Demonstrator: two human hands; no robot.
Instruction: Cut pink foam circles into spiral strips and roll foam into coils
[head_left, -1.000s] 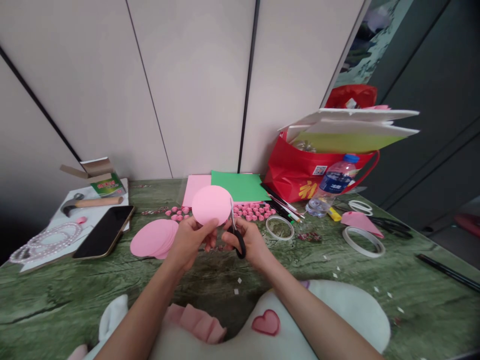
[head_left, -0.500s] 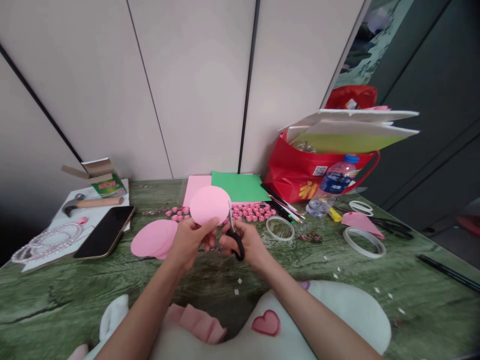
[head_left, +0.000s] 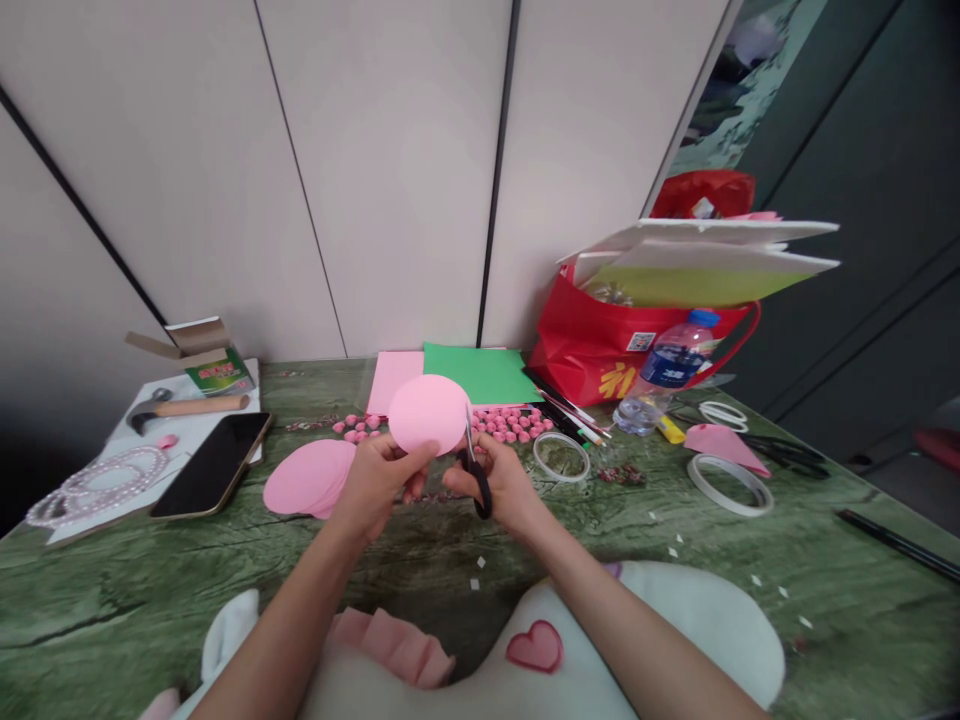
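Pink disc point(head_left: 424, 408) pinched in left hand point(head_left: 381, 482), grips scissors point(head_left: 483, 484) in right hand point(head_left: 513, 488) at its edge, with round pieces point(head_left: 304, 478) already stacked and this one's finish unclear.

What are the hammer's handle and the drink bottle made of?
The hammer's handle looks like smooth, pale wood, going by its warm tan colour. The bottle seems to be thin, glossy clear plastic: you can see through it, and it catches highlights; its blue cap is probably plastic too.

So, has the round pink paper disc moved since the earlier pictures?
Yes: the disc has shifted slightly right against the flat green paper sheet behind it.
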